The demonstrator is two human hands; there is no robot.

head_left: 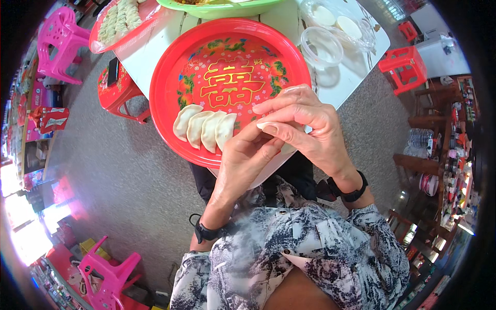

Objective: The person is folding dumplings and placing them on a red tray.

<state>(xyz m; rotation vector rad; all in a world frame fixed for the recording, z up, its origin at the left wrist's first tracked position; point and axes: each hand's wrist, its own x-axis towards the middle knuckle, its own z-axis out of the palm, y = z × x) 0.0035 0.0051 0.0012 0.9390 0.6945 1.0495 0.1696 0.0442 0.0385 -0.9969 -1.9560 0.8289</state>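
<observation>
A white dumpling (266, 125), mostly hidden by fingers, is held between my two hands over the near right rim of a round red tray (160, 111). My left hand (243, 155) cups it from the left and below. Fingers and thumb of my right hand (315, 124) pinch its edge from the right. Several folded dumplings (209, 129) lie side by side in a row on the near left part of the tray. The tray's floor bears a gold and floral pattern.
Behind the tray stands a green bowl (232, 10) with filling. A clear round tub (321, 46) and a plastic bag of round white wrappers (349, 27) sit at the table's right. Another red tray (95, 39) holds more dumplings at far left. A phone (113, 71) lies on a red stool (121, 93).
</observation>
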